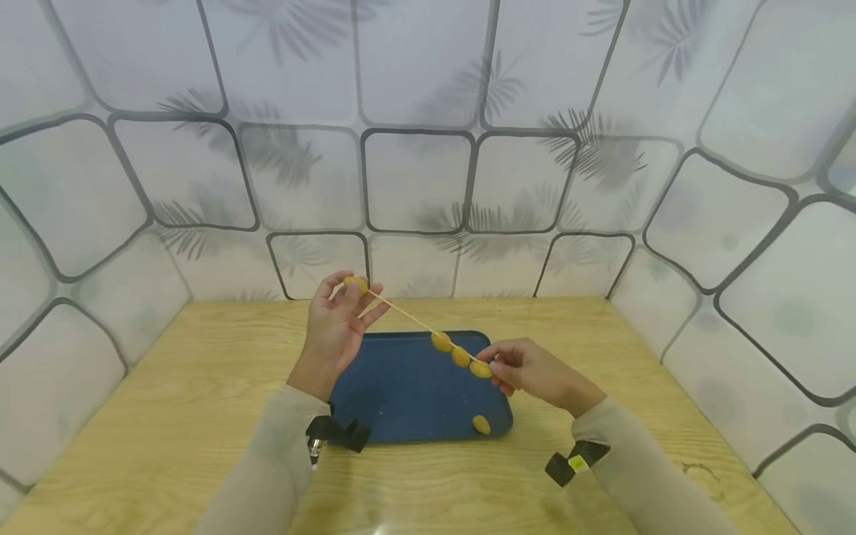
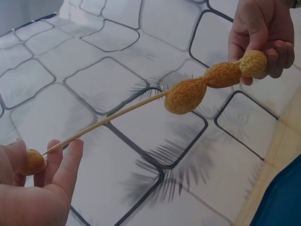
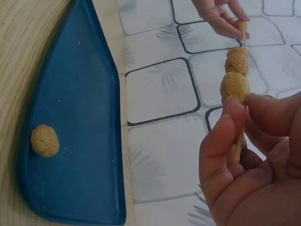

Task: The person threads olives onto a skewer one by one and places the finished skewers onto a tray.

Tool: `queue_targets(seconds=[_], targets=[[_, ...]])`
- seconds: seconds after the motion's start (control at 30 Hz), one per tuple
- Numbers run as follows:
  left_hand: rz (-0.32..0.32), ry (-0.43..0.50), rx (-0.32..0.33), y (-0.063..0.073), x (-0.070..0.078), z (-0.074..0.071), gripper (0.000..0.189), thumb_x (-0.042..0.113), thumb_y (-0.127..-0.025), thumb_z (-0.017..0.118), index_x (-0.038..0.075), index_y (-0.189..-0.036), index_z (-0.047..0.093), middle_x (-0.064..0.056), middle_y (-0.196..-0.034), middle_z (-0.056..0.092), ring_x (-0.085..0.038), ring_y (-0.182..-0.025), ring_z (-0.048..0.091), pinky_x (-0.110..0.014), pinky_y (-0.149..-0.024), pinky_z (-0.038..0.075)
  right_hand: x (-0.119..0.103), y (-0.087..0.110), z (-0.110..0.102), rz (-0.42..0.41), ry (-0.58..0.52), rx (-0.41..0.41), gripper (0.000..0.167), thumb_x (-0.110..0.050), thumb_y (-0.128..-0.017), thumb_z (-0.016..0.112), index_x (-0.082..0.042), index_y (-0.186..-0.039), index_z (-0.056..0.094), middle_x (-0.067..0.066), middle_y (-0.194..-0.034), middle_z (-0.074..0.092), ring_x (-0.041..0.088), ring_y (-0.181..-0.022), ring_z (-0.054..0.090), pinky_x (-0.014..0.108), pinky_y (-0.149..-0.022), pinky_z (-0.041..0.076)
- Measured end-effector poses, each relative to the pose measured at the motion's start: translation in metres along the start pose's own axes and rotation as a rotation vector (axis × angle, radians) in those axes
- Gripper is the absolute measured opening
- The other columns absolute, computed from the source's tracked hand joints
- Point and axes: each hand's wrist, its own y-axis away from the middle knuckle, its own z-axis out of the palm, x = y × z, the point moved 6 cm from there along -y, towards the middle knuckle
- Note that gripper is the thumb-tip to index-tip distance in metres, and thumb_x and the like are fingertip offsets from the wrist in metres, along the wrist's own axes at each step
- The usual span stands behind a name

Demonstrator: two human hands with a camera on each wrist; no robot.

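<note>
A thin wooden skewer [image 2: 115,115] runs slantwise between the two hands, with three wrinkled golden-brown fried balls [image 2: 186,96] threaded close together near its right end. My right hand [image 1: 538,371] holds that end, thumb and forefinger right at the last ball [image 3: 234,86], and a short length of stick shows beneath its fingers. At the opposite end, my left hand [image 1: 337,323] pinches a single fried ball [image 2: 32,163] between thumb and fingers. The skewer's thin tip meets this ball. Both hands are raised above the blue tray [image 1: 408,394].
One more fried ball [image 1: 481,425] lies at the tray's near right corner, with small crumbs around on the tray. The tray sits on a wood-grain table [image 1: 221,416]. Patterned light cloth [image 1: 421,178] stands behind and at both sides.
</note>
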Motion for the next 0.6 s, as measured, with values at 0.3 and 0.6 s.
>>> queue_targets(seconds=[0.3,0.6], targets=[[0.0,-0.031,-0.017,0.0027,0.0043,0.0024,0.017,0.018,-0.094,0.06,0.015,-0.107,0.049,-0.001,-0.098,0.057,-0.019,-0.093,0.066,-0.044,-0.086,0.056,-0.0018,-0.0032,-0.0044,0.069,-0.099,0.016,0.045,-0.032,-0.105,0.043,0.006,-0.125,0.055,0.01,-0.087,0.055,0.016,-0.072,0.05,0.028,-0.062,0.047],[-0.006,-0.016,-0.028,0.0061,0.0048,0.0031,0.017,0.017,-0.095,0.06,0.014,-0.107,0.049,-0.001,-0.096,0.058,-0.019,-0.093,0.066,-0.043,-0.086,0.056,-0.0038,-0.0046,-0.0079,0.057,-0.106,0.037,0.04,-0.027,-0.105,0.043,0.008,-0.121,0.056,0.006,-0.081,0.051,0.014,-0.065,0.043,0.026,-0.06,0.042]])
